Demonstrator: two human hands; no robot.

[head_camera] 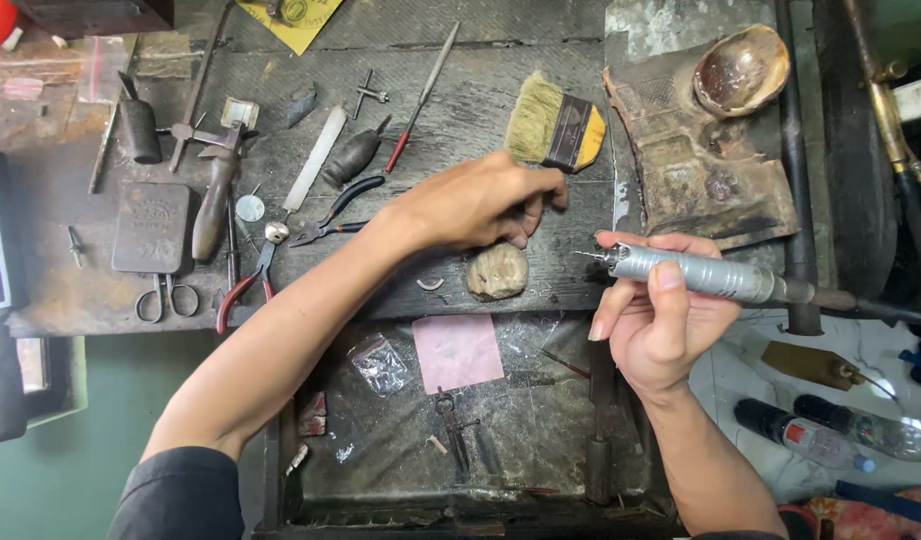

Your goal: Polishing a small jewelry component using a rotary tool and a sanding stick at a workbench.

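Note:
My right hand (pixel 660 320) grips a grey metal rotary handpiece (pixel 695 273), its fine bit pointing left at the bench edge. My left hand (pixel 480 205) reaches over the dark wooden bench (pixel 460 110), fingers curled together just above a brownish lump (pixel 497 271) on the bench; whether it pinches something small I cannot tell. A small curved metal piece (pixel 430 284) lies left of the lump. A flat paintbrush (pixel 555 125) rests just beyond the left hand.
Pliers (pixel 330 212), red-handled pliers (pixel 245 290), scissors (pixel 166 297), a file (pixel 420 95) and other hand tools cover the bench's left side. A shiny bowl (pixel 740 70) sits on a worn pad at right. A lower tray holds a pink sheet (pixel 457 350). Bottles (pixel 830 435) lie on the floor.

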